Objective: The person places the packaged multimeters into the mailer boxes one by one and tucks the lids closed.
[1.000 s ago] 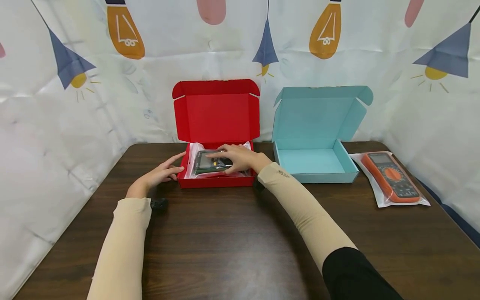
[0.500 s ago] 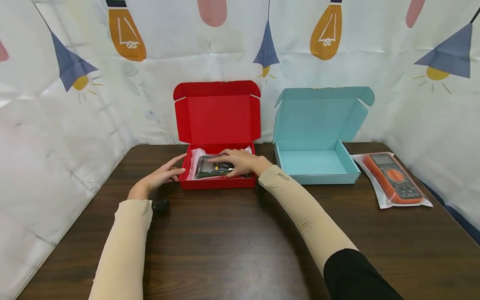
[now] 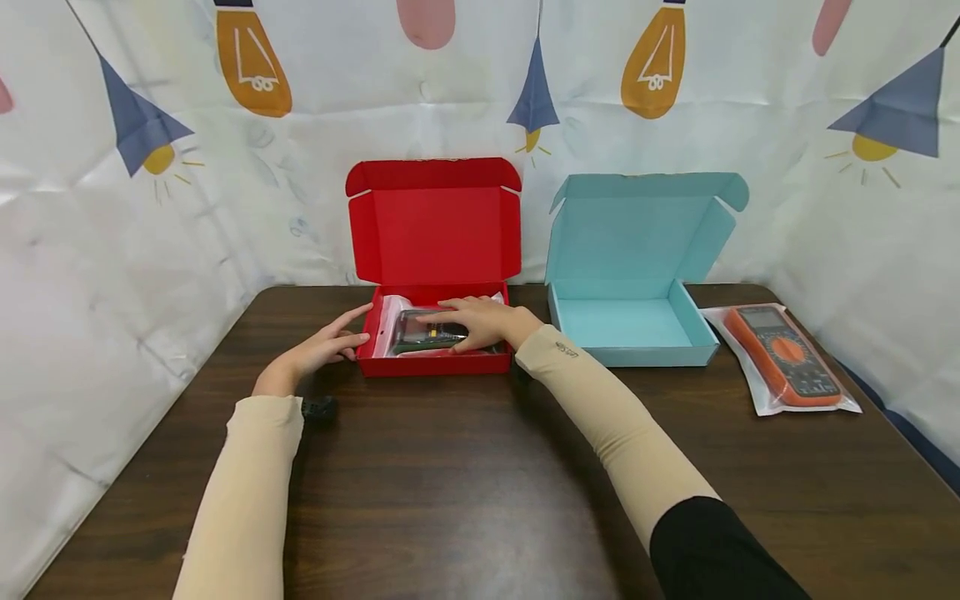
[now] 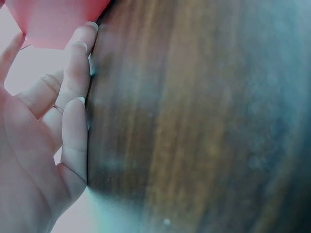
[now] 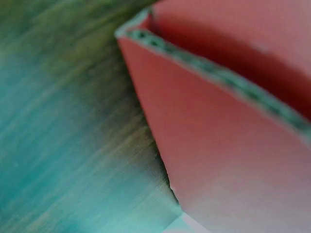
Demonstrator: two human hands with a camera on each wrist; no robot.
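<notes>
Apparently about halfway: the bagged dark meter (image 3: 420,332) sat inside the red box (image 3: 435,367), lid not yet closed; the orange meter (image 3: 784,357) lay on the table (image 3: 450,483), just right of the open light-blue box (image 3: 637,357), so probably that one was left. Left hand (image 3: 318,350): fingers loose, touching the red box's left wall, gripping nothing. Right hand (image 3: 483,321) lay across the dark meter; couldn't tell if it pinched. Boxes were folded cardboard, corrugated core showing on red. Meters: chunky slabs in creased clear bags. Tabletop: dark wood grain.
</notes>
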